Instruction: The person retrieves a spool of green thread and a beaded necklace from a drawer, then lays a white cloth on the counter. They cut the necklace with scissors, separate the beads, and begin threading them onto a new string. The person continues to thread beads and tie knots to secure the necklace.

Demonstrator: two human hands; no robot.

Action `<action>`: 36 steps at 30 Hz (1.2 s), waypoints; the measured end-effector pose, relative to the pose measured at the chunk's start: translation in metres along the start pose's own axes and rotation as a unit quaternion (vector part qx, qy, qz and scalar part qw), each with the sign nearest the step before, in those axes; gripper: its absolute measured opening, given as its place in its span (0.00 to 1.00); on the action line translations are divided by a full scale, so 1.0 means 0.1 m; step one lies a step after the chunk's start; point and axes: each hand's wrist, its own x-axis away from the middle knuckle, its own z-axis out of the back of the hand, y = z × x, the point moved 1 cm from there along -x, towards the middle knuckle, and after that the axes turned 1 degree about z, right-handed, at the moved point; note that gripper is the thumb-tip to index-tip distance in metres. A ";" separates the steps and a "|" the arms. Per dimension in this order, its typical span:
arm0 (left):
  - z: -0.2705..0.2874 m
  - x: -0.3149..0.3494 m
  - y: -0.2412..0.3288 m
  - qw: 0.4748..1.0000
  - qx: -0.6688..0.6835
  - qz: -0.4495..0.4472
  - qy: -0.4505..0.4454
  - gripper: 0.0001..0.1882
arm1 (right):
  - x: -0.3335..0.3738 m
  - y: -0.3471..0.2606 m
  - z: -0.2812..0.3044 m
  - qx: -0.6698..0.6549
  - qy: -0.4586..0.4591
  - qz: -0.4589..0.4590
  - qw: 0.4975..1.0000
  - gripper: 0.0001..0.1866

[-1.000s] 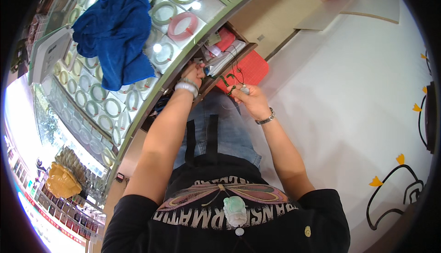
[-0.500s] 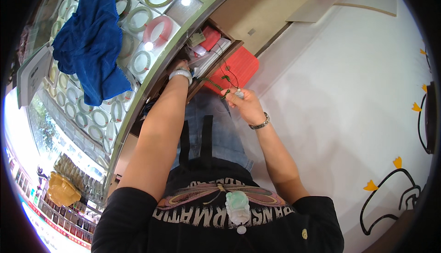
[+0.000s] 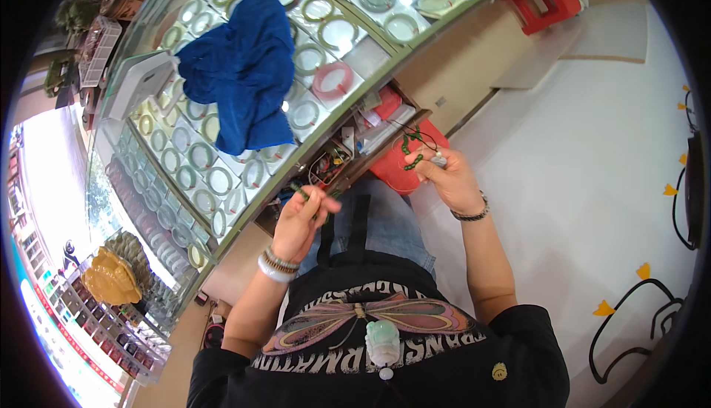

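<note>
My right hand (image 3: 453, 184) is closed on a green beaded cord (image 3: 415, 161), pinched between thumb and fingers. A pale pendant (image 3: 439, 159) shows at these fingers, and thin dark cord loops above them. To the left, beside the open drawer (image 3: 348, 178), my left hand (image 3: 298, 226) is raised with thumb and forefinger together. Small dark green beads (image 3: 301, 193) show at its fingertips; its other fingers are somewhat blurred. Whether these beads join the cord in my right hand cannot be made out.
A glass display counter holds rows of bangles, with a blue cloth (image 3: 248, 75) lying on top. The drawer contains papers, a red packet and small loose items. A red plastic stool (image 3: 396, 175) stands below it; another red stool (image 3: 541, 4) is at the far right.
My left hand has come out of the drawer toward me and now shows green beads at its fingertips. My right hand still grips the beaded cord. The view has shifted, showing more of the counter.
</note>
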 end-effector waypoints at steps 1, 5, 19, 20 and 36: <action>-0.01 0.12 0.12 1.000 0.000 -0.007 -0.012 0.07 | -0.01 -0.13 -0.06 0.028 -0.013 0.007 1.000 0.07; -0.10 0.56 0.64 0.990 0.004 -0.128 -0.056 0.07 | -0.07 -0.75 -0.37 0.077 -0.072 0.041 0.994 0.08; -0.51 0.78 2.90 0.873 0.059 -0.422 -0.237 0.09 | -0.88 -2.47 -2.11 0.172 -0.270 0.318 0.893 0.07; -0.46 0.66 2.98 0.869 0.067 -0.430 -0.235 0.10 | -1.01 -2.43 -2.15 0.209 -0.280 0.328 0.878 0.08; 0.70 -1.07 1.82 0.943 0.168 -0.264 0.116 0.18 | -2.06 -0.76 -1.72 0.367 -0.126 0.076 0.918 0.14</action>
